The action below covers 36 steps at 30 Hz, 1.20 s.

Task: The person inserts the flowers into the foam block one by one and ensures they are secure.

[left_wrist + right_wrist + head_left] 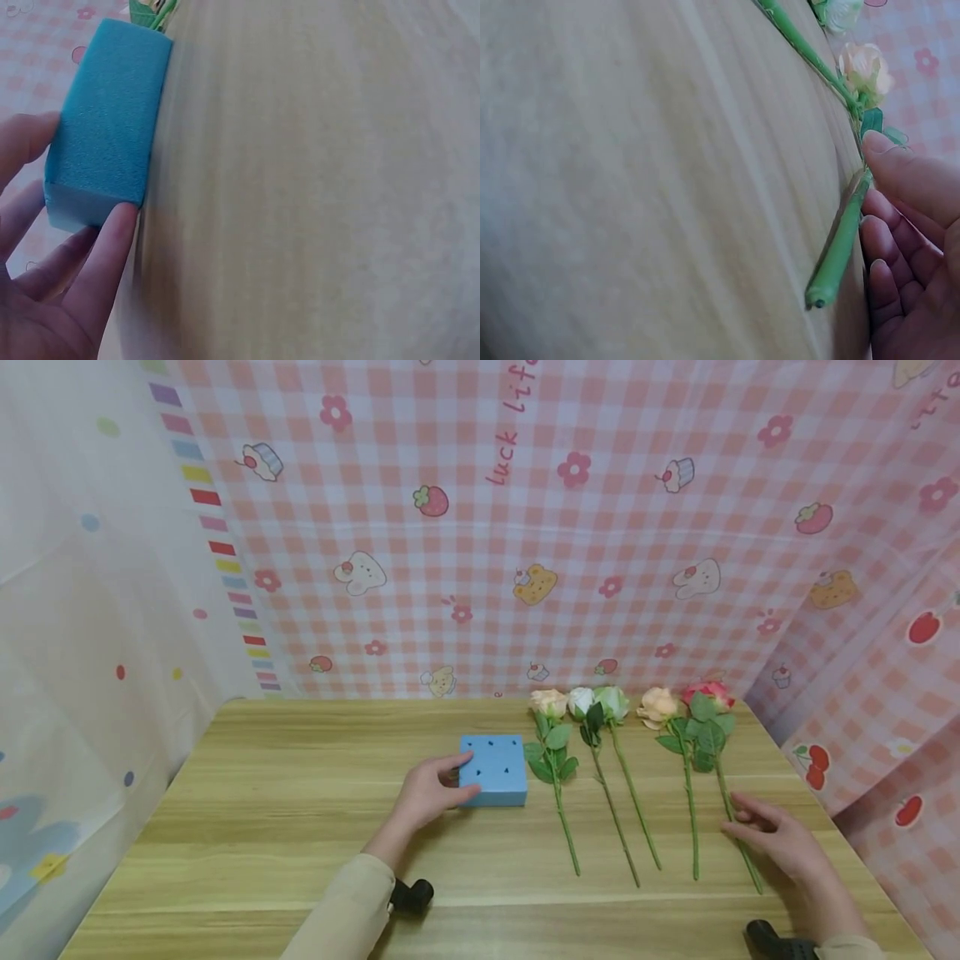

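Observation:
My left hand (427, 792) holds a blue foam block (492, 789) by its left side, thumb near the front edge and fingers at the top. Small dark holes dot the block's upper face. In the left wrist view the thumb and fingers spread around one end of the block (112, 112). My right hand (780, 842) has thumb and fingers around the lower stem of the red-pink rose (708, 696), which lies on the table. From the right wrist, the cut end of the green stem (836, 259) sticks out past the fingers.
Left of the red-pink rose lies a peach rose (660, 706). Nearer the block are a green-white rose (612, 702), a white rose (581, 700) and a cream rose (549, 702), their stems toward me. The wooden table (247, 827) meets a checked cloth (480, 635) behind.

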{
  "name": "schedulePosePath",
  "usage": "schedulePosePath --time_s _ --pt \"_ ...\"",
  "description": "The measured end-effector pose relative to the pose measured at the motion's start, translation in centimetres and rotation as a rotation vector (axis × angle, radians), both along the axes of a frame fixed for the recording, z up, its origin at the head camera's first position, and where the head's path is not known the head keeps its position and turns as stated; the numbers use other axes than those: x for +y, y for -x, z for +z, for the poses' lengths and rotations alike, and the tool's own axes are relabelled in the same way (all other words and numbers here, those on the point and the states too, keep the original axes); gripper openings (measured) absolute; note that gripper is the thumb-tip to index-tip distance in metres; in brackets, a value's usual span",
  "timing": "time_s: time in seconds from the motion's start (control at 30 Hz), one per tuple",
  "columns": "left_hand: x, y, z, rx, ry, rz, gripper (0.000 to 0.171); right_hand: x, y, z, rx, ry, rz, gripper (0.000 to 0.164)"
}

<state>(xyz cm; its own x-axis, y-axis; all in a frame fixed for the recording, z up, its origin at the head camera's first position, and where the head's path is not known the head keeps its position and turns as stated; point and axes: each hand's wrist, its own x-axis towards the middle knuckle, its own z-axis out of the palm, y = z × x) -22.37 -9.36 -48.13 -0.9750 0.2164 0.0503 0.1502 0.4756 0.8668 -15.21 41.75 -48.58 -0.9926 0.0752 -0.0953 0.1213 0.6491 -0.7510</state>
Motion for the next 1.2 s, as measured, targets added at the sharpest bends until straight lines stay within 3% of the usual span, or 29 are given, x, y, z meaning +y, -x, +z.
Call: schedulePosePath --time_s 0.2,0.7,0.93,1.2 --pt "-0.1 -0.1 0.5 -0.053 -0.009 -0.002 0.057 0.1 0.0 0.3 -0.052 0.033 -0.022 0.072" --pt "-0.1 -0.1 0.7 -0.093 -0.059 0.008 0.057 0.0 0.3 0.5 -0.092 0.007 -0.048 0.074" --pt "-0.1 0.0 0.5 -0.088 -0.062 0.002 0.056 -0.3 0.3 0.0 -0.026 -0.015 -0.047 0.069" --pt "-0.1 -0.2 0.5 -0.097 -0.093 -0.003 0.056 -0.5 0.1 -0.8 0.079 -0.163 -0.004 0.063"
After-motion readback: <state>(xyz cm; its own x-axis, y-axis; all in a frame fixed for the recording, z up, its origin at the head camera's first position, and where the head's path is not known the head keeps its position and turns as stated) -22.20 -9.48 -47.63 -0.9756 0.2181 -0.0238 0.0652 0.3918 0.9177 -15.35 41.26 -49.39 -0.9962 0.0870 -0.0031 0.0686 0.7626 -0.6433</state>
